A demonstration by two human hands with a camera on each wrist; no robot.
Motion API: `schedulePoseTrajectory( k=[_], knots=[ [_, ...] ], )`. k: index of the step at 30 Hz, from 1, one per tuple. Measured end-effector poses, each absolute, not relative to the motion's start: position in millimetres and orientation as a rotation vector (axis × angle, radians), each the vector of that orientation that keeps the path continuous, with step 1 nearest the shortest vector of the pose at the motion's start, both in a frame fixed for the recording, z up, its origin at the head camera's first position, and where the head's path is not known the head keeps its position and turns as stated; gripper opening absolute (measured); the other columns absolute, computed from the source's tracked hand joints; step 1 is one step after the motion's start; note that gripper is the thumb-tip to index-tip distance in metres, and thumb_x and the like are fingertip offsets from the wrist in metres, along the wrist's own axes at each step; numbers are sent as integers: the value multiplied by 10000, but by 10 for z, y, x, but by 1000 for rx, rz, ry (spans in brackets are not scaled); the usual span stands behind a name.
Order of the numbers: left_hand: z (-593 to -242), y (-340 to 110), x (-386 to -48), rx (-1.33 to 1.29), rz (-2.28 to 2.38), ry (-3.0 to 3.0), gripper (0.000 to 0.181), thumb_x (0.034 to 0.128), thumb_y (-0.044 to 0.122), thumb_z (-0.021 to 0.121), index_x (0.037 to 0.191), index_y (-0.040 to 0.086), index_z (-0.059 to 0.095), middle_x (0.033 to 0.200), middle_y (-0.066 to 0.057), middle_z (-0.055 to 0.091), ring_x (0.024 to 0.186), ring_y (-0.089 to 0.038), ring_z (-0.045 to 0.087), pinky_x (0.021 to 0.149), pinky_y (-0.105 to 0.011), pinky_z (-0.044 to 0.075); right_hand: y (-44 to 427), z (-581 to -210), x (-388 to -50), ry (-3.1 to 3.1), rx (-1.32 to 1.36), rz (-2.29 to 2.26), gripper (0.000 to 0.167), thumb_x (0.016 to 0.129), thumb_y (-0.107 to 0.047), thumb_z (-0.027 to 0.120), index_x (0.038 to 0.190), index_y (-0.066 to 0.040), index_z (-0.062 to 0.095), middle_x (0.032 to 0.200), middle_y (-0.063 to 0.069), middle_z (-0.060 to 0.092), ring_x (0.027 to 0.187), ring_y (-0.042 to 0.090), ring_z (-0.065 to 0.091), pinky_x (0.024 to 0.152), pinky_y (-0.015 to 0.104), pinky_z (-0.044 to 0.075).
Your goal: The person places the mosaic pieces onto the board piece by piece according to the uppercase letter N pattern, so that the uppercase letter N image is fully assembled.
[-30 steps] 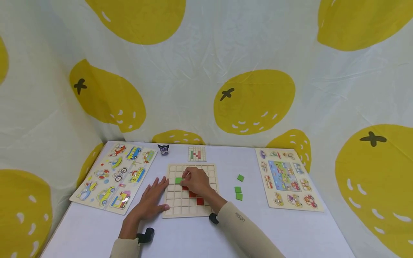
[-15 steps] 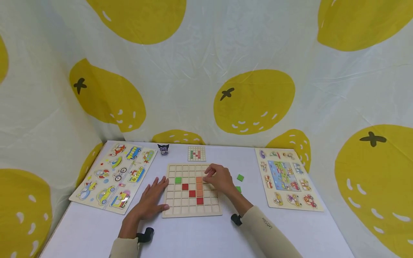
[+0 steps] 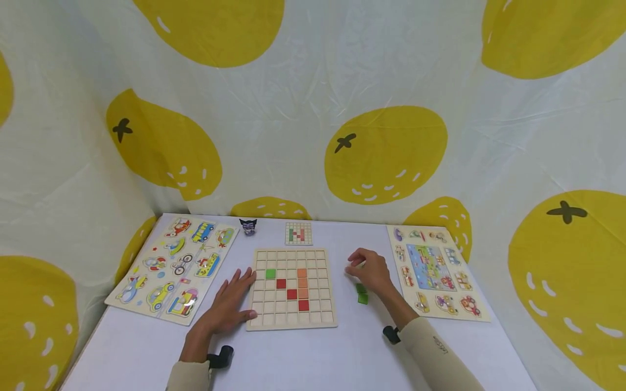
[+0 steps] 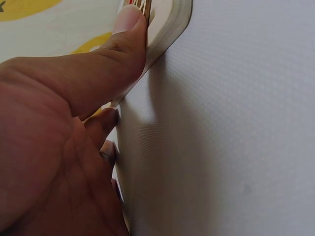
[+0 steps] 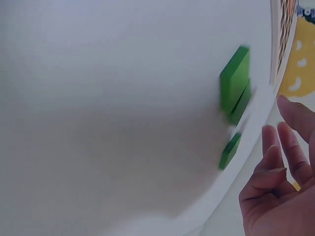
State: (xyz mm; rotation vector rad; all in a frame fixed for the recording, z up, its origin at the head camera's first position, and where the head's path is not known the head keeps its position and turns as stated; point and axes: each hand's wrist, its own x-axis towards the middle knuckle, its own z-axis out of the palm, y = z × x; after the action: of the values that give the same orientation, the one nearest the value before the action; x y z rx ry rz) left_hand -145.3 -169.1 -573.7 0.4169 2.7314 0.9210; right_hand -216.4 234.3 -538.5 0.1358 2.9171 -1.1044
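Note:
A wooden grid board (image 3: 269, 319) lies mid-table in the head view. It bears one green tile (image 3: 271, 273), a diagonal of red tiles (image 3: 292, 294) and a column of orange tiles (image 3: 302, 283). My left hand (image 3: 227, 304) rests at the board's left edge, fingers spread, its thumb (image 4: 129, 19) touching the rim in the left wrist view. To the right of the board, my right hand (image 3: 373, 273) hovers over loose green tiles (image 3: 362, 298), with bent fingers holding nothing. Three green tiles (image 5: 235, 83) lie on the table in the right wrist view, apart from the fingers.
A small pattern card (image 3: 299, 233) lies behind the board, with a small dark figurine (image 3: 248, 227) to its left. A vehicle picture puzzle (image 3: 172, 266) lies at the left, and another picture puzzle (image 3: 435, 271) at the right. A lemon-print cloth (image 3: 303, 81) hangs behind.
My right hand has moved right, from over the board to above the loose green tiles, uncovering the red and orange tiles. The left hand has stayed in place.

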Motion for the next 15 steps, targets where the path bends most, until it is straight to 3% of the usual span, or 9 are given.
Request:
schedulePoseTrajectory(
  k=[8, 15],
  knots=[
    [-5708, -1689, -1432, 416, 948, 2721, 1045, 887, 236, 858, 1707, 123, 220, 1802, -108, 110, 1672, -422, -3, 1335, -651, -11, 2695, -5445, -2177, 2944, 203, -1008, 282, 877, -190, 861, 1122, -122, 739, 1091, 87, 740, 990, 265, 634, 813, 346, 468],
    [-5699, -1679, -1433, 404, 953, 2718, 1049, 887, 225, 857, 1710, 133, 212, 1804, -97, 104, 1672, -419, -8, 1337, -644, -18, 2789, -5466, -2207, 2928, 235, -976, 267, 879, -187, 852, 1112, -96, 757, 1053, 105, 725, 985, 284, 619, 821, 378, 468]
  ],
)
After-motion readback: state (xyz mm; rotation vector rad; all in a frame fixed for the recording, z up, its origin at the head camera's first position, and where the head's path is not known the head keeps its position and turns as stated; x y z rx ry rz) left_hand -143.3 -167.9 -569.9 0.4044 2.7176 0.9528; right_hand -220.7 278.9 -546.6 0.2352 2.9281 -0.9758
